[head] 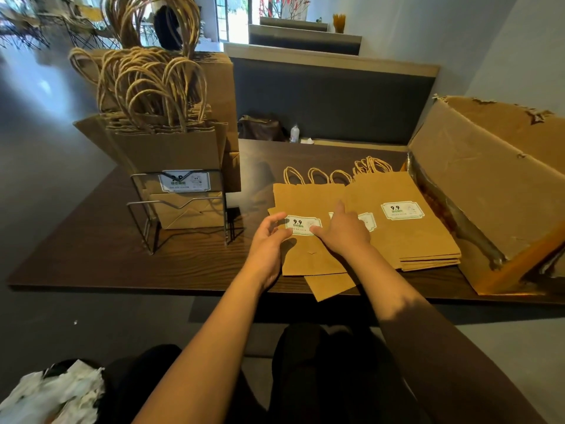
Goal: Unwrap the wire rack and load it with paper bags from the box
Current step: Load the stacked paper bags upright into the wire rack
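Observation:
The wire rack (143, 209) stands on the left of the dark wooden table (91, 255), holding several upright brown paper bags (168, 154) with twisted handles. Flat brown bags lie in front of me: a near one (308, 252) with a white label, and a thicker stack (422, 237) to its right. My left hand (269, 237) rests on the near bag's left side, its fingers curled at the label's edge. My right hand (342, 228) lies on the bags with the forefinger stretched forward and the thumb touching the label. The torn cardboard box (489, 191) sits at the right.
A taller pile of bags (220, 96) stands behind the rack. A small bottle (294, 133) and a dark bag (260, 128) sit on the bench beyond the table. Crumpled white wrapping (52, 393) lies by my knees at the lower left.

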`<control>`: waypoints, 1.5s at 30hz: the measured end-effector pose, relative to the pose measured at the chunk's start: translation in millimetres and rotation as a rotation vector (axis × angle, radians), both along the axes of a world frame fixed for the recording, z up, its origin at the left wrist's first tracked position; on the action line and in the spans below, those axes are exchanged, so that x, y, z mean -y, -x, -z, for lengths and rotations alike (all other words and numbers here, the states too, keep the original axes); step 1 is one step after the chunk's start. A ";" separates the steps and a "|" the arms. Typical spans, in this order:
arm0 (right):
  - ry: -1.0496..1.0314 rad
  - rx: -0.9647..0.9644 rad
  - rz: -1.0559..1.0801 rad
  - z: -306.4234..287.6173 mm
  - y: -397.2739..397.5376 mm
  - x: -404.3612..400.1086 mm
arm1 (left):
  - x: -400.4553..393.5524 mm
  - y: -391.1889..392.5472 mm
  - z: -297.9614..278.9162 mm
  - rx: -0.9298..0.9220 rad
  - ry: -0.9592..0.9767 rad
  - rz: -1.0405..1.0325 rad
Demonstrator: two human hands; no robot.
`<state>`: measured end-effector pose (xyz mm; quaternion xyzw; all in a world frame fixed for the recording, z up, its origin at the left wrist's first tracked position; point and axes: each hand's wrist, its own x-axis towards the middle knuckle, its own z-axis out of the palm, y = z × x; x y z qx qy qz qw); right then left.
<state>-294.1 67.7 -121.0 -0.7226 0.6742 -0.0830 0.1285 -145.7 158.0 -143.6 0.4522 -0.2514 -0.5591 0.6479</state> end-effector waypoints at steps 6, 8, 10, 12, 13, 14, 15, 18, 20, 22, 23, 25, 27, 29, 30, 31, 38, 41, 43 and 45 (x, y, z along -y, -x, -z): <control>-0.055 0.342 0.041 -2.9 -2.7 4.7 | 2.4 -0.2 2.1 -0.024 0.012 -0.015; -0.082 0.499 0.069 -4.8 -0.2 7.6 | 2.5 0.2 2.3 -0.045 0.022 -0.019; -0.109 0.650 0.081 -4.2 3.2 11.0 | 1.6 1.3 -0.1 -0.047 0.040 -0.034; -0.147 0.811 0.075 -4.5 6.2 13.3 | 0.3 0.5 -0.7 -0.037 0.083 -0.100; -0.160 0.887 0.074 -5.1 7.7 14.0 | 0.5 -1.9 0.7 -0.022 0.103 -0.163; -0.164 0.943 0.071 -7.2 8.7 12.3 | 0.4 -5.4 2.4 -0.008 0.116 -0.229; -0.147 0.986 0.057 -9.7 9.9 10.5 | -0.7 -9.5 3.3 0.005 0.114 -0.277; -0.031 1.091 -0.065 -28.3 9.8 -2.5 | -6.3 -19.2 -5.2 0.040 0.070 -0.222; 0.055 1.156 -0.149 -44.4 5.9 -10.5 | -12.4 -23.4 -25.2 0.141 0.113 -0.100; 0.154 1.180 -0.189 -56.4 1.8 -13.9 | -18.4 -29.0 -47.3 0.328 0.227 -0.033; 0.172 1.189 -0.210 -60.5 -1.0 -16.2 | -19.3 -32.9 -55.0 0.421 0.275 -0.033; 0.112 1.175 -0.236 -58.9 -7.8 -20.4 | -18.8 -41.0 -62.0 0.541 0.306 -0.052; -0.011 1.143 -0.209 -44.5 -19.9 -25.7 | -18.8 -46.5 -60.0 0.620 0.275 -0.034; -0.120 1.112 -0.170 -26.6 -29.7 -30.9 | -19.6 -48.8 -49.2 0.693 0.227 0.004; -0.155 1.104 -0.174 -20.3 -32.7 -33.3 | -19.9 -49.8 -41.5 0.718 0.225 -0.001; -0.174 1.113 -0.190 -15.7 -35.4 -34.1 | -20.2 -50.4 -35.1 0.725 0.233 -0.017; 0.017 1.031 -0.245 -26.7 -40.8 -38.7 | -22.2 -48.3 -45.0 0.647 0.334 -0.120; 0.036 1.016 -0.238 -32.2 -39.6 -35.4 | -22.4 -56.7 -46.7 0.650 0.352 -0.086; -0.070 1.062 -0.244 -24.9 -37.8 -34.5 | -22.8 -64.9 -33.4 0.749 0.286 -0.012; -0.206 1.062 -0.247 -11.7 -34.2 -36.3 | -23.9 -67.5 -14.4 0.898 0.190 0.067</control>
